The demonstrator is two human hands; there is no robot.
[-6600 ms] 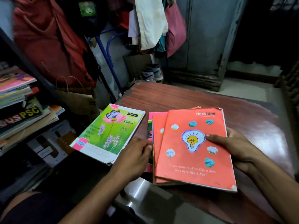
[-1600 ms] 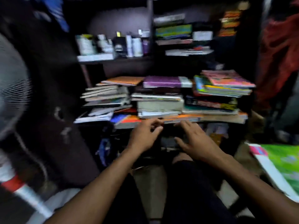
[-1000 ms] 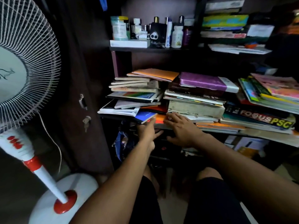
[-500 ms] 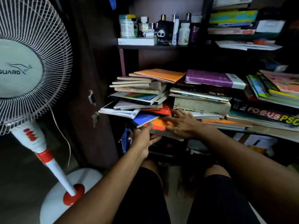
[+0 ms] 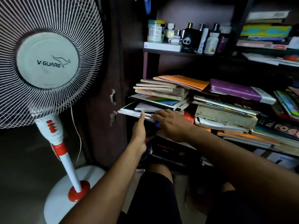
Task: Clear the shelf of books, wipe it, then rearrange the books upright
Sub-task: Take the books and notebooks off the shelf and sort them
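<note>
Flat piles of books fill the dark shelf [image 5: 150, 65]. The left pile [image 5: 161, 96] has thin white-edged books at its bottom and an orange notebook [image 5: 186, 81] on top. My left hand [image 5: 139, 131] reaches under this pile, thumb pressed on the white front edge, fingers hidden beneath. My right hand [image 5: 171, 123] grips the same bottom layer from the right, over a blue book. The middle pile [image 5: 226, 113] carries a purple book [image 5: 234, 89]. A third pile [image 5: 278, 128] lies at the right.
A white and red pedestal fan [image 5: 47, 62] stands close on the left, its base [image 5: 68, 188] on the floor. A cupboard door with a key [image 5: 113, 115] is beside the shelf. Bottles and jars [image 5: 186, 38] line the upper shelf. My knees are below.
Both hands have shifted left and up, from the orange and blue books at the shelf's bottom to the white-edged books under the left pile. The view has moved closer.
</note>
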